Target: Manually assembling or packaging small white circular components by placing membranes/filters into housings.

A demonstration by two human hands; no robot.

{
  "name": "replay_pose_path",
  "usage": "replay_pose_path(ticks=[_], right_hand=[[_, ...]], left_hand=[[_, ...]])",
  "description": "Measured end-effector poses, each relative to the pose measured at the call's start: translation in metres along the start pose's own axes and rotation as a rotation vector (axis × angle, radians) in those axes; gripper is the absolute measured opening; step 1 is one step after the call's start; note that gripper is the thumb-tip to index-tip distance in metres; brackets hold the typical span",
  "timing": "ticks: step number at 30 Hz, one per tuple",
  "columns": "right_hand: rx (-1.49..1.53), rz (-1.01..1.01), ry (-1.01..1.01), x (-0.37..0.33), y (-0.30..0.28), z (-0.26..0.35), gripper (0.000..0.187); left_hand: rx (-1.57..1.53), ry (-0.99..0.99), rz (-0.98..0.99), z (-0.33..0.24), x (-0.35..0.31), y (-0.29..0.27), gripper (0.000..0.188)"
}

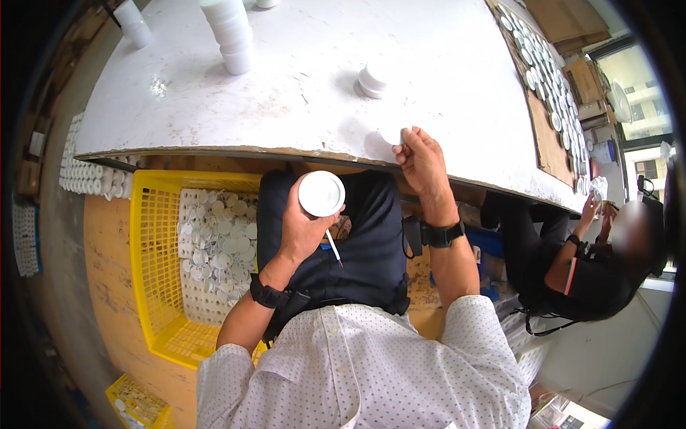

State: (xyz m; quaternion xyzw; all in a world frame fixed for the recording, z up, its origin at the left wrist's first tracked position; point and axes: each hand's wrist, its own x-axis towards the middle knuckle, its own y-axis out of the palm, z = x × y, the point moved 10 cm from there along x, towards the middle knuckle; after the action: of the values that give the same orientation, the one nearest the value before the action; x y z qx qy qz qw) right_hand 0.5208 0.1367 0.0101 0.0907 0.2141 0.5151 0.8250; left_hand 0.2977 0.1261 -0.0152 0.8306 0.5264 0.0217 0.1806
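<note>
My left hand [306, 227] is closed around a white round piece with a raised rim [321, 194], held above my lap with its round face up. A thin white stick with a dark tip [334, 249] slants down from beneath that hand; how it is held is hidden. Over the table's front edge, my right hand [421, 156] pinches a small white disc [391, 134] between thumb and fingers. Just beyond it on the table stands a short stack of white round pieces [371, 81].
A tall white stack [232, 39] and a white cylinder [133, 26] stand on the white table [300, 107]. At my left is a yellow crate [153, 264] holding loose white discs. Rows of round pieces cover a brown board [547, 136] at right, near another person [597, 264].
</note>
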Motion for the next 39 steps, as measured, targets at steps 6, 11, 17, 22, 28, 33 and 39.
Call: replay_pose_path(ticks=[6, 11, 17, 22, 28, 33, 39], right_hand=[[0.070, 0.081, 0.059, -0.027, -0.001, -0.028, 0.007], [0.031, 0.053, 0.060, -0.041, -0.006, -0.039, 0.008], [-1.105, 0.159, -0.975, -0.108, 0.063, 0.022, 0.026], [-1.264, 0.283, -1.084, -0.124, 0.077, -0.003, 0.055], [-1.285, 0.293, -1.099, -0.128, 0.088, -0.005, 0.050], [-1.241, 0.281, -1.090, -0.128, 0.090, -0.007, 0.050], [-1.263, 0.270, -1.081, -0.130, 0.091, -0.012, 0.048]], left_hand=[[0.085, 0.046, 0.036, -0.009, 0.010, 0.014, 0.062], [0.039, 0.005, 0.089, -0.007, 0.011, 0.024, 0.064], [-0.045, 0.050, 0.179, -0.001, 0.011, 0.029, 0.070], [-0.049, 0.066, 0.200, -0.011, 0.007, 0.036, 0.061], [0.021, -0.005, 0.113, -0.004, 0.005, 0.027, 0.048], [0.114, 0.099, 0.067, -0.005, 0.006, 0.019, 0.041], [0.168, 0.134, 0.046, -0.013, 0.003, 0.019, 0.038]])
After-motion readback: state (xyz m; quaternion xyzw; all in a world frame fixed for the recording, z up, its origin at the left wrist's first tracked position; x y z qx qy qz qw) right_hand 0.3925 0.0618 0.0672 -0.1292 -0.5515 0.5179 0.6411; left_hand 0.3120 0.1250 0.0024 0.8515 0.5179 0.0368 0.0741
